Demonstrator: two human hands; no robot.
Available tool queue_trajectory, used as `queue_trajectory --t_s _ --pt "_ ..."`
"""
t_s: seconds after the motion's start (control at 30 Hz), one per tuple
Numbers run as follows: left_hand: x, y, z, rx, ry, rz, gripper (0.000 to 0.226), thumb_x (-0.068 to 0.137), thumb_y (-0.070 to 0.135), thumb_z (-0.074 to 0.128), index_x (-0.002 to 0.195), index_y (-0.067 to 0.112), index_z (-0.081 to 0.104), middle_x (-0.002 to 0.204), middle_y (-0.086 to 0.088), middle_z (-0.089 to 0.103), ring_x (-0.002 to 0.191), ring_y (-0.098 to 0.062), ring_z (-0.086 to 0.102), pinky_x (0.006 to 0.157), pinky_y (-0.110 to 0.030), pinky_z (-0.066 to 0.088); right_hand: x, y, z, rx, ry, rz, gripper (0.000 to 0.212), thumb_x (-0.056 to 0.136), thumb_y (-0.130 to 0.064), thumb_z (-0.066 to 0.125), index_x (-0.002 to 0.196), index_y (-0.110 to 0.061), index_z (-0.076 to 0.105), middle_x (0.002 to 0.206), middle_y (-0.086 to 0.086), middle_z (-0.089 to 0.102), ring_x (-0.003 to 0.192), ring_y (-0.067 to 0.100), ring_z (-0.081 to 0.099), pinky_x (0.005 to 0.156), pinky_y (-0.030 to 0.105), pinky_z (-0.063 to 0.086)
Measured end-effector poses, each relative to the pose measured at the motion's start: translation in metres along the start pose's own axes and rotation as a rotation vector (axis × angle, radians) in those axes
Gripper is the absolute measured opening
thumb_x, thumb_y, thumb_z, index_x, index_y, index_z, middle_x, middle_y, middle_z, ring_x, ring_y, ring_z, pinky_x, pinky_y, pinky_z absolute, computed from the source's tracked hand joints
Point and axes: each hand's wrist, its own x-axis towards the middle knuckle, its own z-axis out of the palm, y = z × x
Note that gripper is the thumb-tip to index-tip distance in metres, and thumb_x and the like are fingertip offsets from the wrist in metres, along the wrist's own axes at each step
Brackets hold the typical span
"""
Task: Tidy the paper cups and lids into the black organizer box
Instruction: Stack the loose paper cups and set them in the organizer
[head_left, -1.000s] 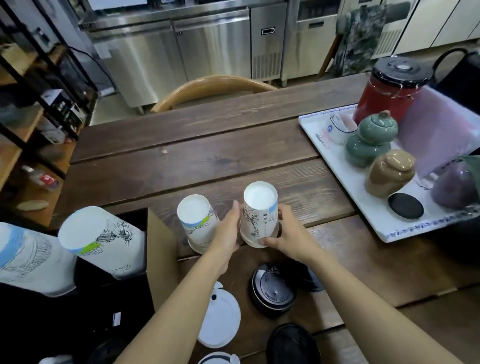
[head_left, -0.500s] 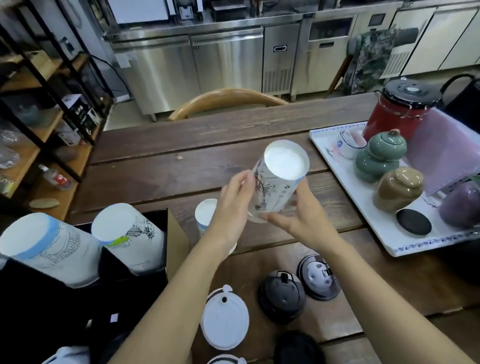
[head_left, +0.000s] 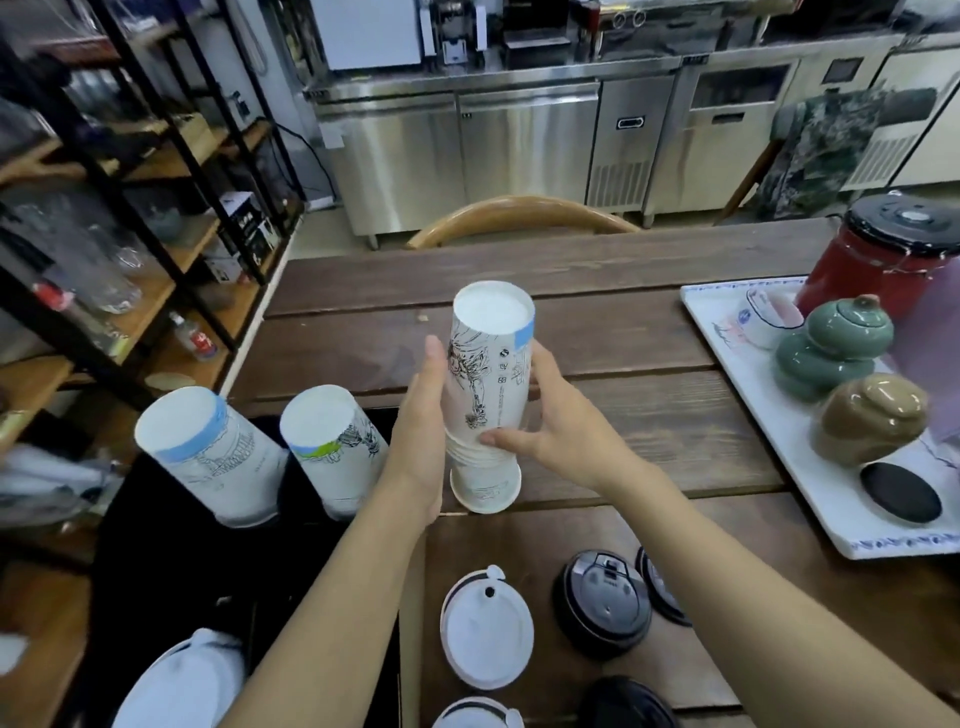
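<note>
1. Grip, left hand (head_left: 423, 415): the palm and fingers are pressed flat against the left side of the inverted stack of paper cups (head_left: 485, 405) at centre frame.
2. Grip, right hand (head_left: 553, 421): the thumb and fingers are wrapped round the right side of the same stack, and the fingertips (head_left: 491, 439) lie across its ribbed lower part. Both hands clamp the stack between them.
3. Stack position: it stands nearly upright, base up and rim down. The rim is at or just above the table (head_left: 597, 322); contact cannot be confirmed.
4. Black organizer box (head_left: 171, 561): located at lower left of the frame, just beside the left forearm. Two inverted cup stacks lean in it: one with a blue band (head_left: 208, 452) and one with a green band (head_left: 335, 447).
5. Lids: a white lid (head_left: 485, 629) lies flat on the table at lower centre. A black lid (head_left: 602, 603) lies to its right, and a second black lid (head_left: 657, 582) is partly hidden behind the right forearm. Further lids are cut off by the bottom edge of the frame.
6. Right edge of the frame: a white tray (head_left: 727, 343) carries a green ceramic jar (head_left: 831, 348), a brown ceramic jar (head_left: 872, 421) and a red canister (head_left: 878, 260) with a black lid.
</note>
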Motion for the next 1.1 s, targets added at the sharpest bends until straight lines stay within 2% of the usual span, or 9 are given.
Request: queue_trajectory --t_s 0.17,0.3,0.4,0.53,0.67,0.77,0.87,1.0,1.1 --pt "0.001 -0.018 0.001 -0.030 0.065 -0.087 0.060 0.070 0.071 0.042 0.108 0.033 0.068 0.106 0.005 0.075 0.098 -0.012 0.070 0.093 -0.041 0.051 0.008 0.021 0.016 -0.078 -0.103 0.067 0.093 0.071 -0.027 0.076 0.136 -0.045 0.012 0.138 -0.011 0.049 0.121 0.018 0.052 0.097 0.044 0.045" --pt "0.009 -0.035 0.001 -0.032 0.156 -0.223 0.040 0.081 0.063 0.049 0.089 0.031 0.072 0.097 0.001 0.074 0.093 -0.020 0.070 0.093 -0.045 0.051 0.009 0.042 0.028 -0.143 -0.145 0.143 0.093 0.071 -0.026 0.075 0.139 -0.039 0.013 0.137 -0.006 0.052 0.118 0.023 0.055 0.094 0.043 0.046" --pt "0.018 -0.053 0.004 0.011 0.222 -0.346 0.039 0.082 0.057 0.052 0.102 0.026 0.064 0.107 -0.004 0.068 0.102 -0.024 0.064 0.099 -0.046 0.048 0.009 0.062 0.040 -0.208 -0.190 0.202 0.085 0.071 -0.026 0.075 0.136 -0.029 0.021 0.131 -0.002 0.056 0.113 0.026 0.058 0.089 0.043 0.048" --pt "0.022 -0.068 0.010 -0.014 0.311 -0.321 0.034 0.088 0.046 0.048 0.107 0.021 0.063 0.096 -0.001 0.067 0.094 -0.022 0.063 0.086 -0.040 0.050 0.011 0.083 0.050 -0.204 -0.230 0.292 0.076 0.067 -0.029 0.078 0.129 -0.026 0.033 0.129 -0.006 0.053 0.113 0.021 0.056 0.091 0.045 0.047" --pt "0.025 -0.084 0.002 -0.243 0.262 -0.319 0.058 0.093 0.060 0.023 0.113 0.018 0.059 0.110 -0.001 0.065 0.098 -0.013 0.060 0.078 -0.029 0.046 0.016 0.087 0.043 -0.014 -0.284 0.311 0.072 0.069 -0.006 0.075 0.130 -0.016 0.037 0.124 -0.002 0.050 0.114 0.017 0.050 0.095 0.032 0.042" --pt "0.032 -0.098 -0.002 -0.287 0.404 -0.372 0.060 0.094 0.059 0.020 0.113 0.016 0.058 0.122 -0.004 0.060 0.092 -0.007 0.056 0.083 -0.027 0.038 0.018 0.095 0.040 0.342 -0.246 0.413 0.072 0.071 0.009 0.056 0.134 -0.018 0.035 0.129 0.003 0.050 0.119 0.019 0.047 0.095 0.032 0.042" --pt "0.042 -0.101 -0.001 -0.284 0.445 -0.425 0.058 0.094 0.057 0.027 0.131 0.019 0.053 0.136 0.001 0.054 0.116 -0.016 0.051 0.097 -0.038 0.032 0.016 0.109 0.040 0.659 -0.082 0.549 0.072 0.066 -0.017 0.059 0.136 -0.027 0.042 0.140 0.008 0.049 0.126 0.022 0.047 0.109 0.044 0.036" --pt "0.047 -0.097 0.005 -0.160 0.340 -0.396 0.044 0.095 0.054 0.028 0.094 0.031 0.065 0.112 0.001 0.065 0.100 -0.016 0.059 0.097 -0.039 0.043 0.009 0.101 0.043 0.700 -0.167 0.591 0.057 0.084 -0.067 0.041 0.131 -0.037 0.048 0.138 -0.011 0.051 0.126 0.010 0.045 0.106 0.035 0.030" --pt "0.041 -0.091 0.013 -0.073 0.281 -0.403 0.048 0.093 0.060 0.024 0.085 0.034 0.064 0.105 -0.002 0.063 0.100 -0.019 0.059 0.107 -0.043 0.039 0.006 0.094 0.044 0.701 -0.203 0.600 0.045 0.088 -0.066 0.031 0.107 -0.042 0.063 0.126 -0.013 0.059 0.116 0.005 0.051 0.107 0.033 0.030"
